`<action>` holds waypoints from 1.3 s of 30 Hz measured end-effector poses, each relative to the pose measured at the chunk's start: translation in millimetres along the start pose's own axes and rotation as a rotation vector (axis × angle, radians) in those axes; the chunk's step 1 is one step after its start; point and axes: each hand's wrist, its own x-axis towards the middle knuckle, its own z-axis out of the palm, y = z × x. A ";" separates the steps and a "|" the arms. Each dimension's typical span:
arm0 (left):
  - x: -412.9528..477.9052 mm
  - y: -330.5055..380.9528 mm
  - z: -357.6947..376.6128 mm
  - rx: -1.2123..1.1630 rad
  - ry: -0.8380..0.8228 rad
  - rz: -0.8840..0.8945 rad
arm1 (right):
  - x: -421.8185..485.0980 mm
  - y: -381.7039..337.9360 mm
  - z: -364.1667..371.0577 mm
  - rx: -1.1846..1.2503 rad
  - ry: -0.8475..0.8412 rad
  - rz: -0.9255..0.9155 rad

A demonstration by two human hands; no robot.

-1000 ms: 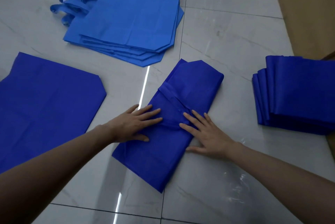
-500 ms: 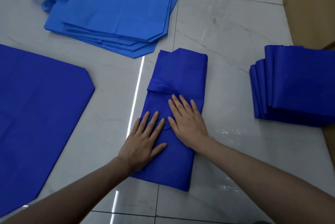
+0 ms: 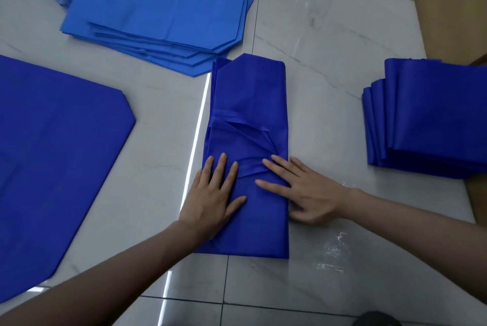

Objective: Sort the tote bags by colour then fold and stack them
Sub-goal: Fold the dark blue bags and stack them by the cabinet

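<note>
A dark blue tote bag (image 3: 250, 104), folded into a long narrow strip, lies on the tiled floor (image 3: 329, 48) in the middle of the view. Its long axis runs almost straight away from the person. The far end, with one clipped corner, points toward a stack of light blue bags (image 3: 168, 9) and lies just beside it. Its handle straps (image 3: 237, 117) lie crumpled across the top of the strip.

The left hand (image 3: 213, 196) lies flat on the strip's near left part. The right hand (image 3: 308, 193) reaches in from the right edge, fingers on the fabric and thumb on the floor beside it. Each grip is wide, fingers straight and spread, pressing and holding nothing.

An unfolded dark blue bag (image 3: 52, 154) lies flat to the left, well apart. A pile of folded dark blue bags (image 3: 434, 120) sits to the right.
</note>
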 end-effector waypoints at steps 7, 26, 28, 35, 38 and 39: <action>-2.5 -38.5 -34.2 -0.639 -0.020 0.059 | 5.8 -0.9 12.5 -0.015 0.277 0.044; 50.4 -43.0 -64.6 -1.223 0.124 -0.316 | 48.2 -35.9 -27.8 1.339 0.981 0.856; 62.2 -37.9 -62.4 -1.097 0.183 -0.396 | 54.8 -33.2 -29.8 1.289 1.025 0.948; 96.4 -31.9 -56.8 -0.726 0.236 -0.617 | 85.0 0.1 -47.1 0.951 0.889 1.300; 102.9 -28.4 -59.2 -0.597 0.251 -0.629 | 95.1 11.9 -48.0 0.866 0.810 1.350; 104.3 -27.5 -60.6 -0.562 0.258 -0.638 | 97.7 14.8 -48.2 0.842 0.792 1.363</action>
